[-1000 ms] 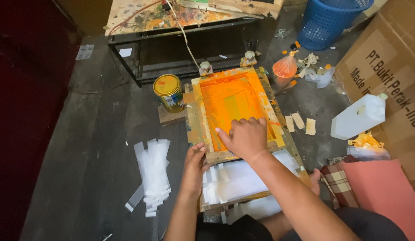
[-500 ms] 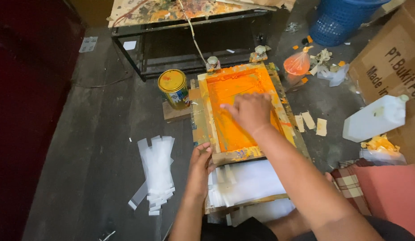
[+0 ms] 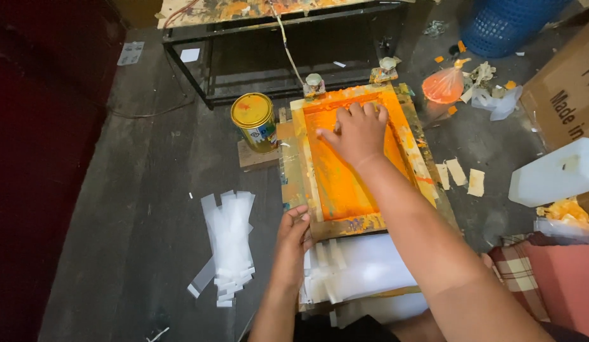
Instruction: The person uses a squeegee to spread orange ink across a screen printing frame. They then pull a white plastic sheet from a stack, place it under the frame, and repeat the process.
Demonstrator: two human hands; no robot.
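A wooden screen-printing frame (image 3: 299,166) lies on the floor, its mesh (image 3: 345,187) coated in orange ink. My right hand (image 3: 358,133) presses down at the far end of the mesh, fingers curled over a squeegee that is mostly hidden beneath them. My left hand (image 3: 293,231) grips the frame's near left corner. White sheets (image 3: 364,272) stick out from under the frame's near edge.
A yellow paint can (image 3: 253,120) stands left of the frame. White plastic strips (image 3: 230,244) lie on the floor at left. A black metal table (image 3: 205,69) is behind. To the right are an orange bag (image 3: 443,85), white jerrycan (image 3: 557,174), blue basket (image 3: 506,25) and cardboard box (image 3: 560,88).
My right hand has slid from the near end of the orange mesh to its far end. My left hand has stayed at the frame's near left corner.
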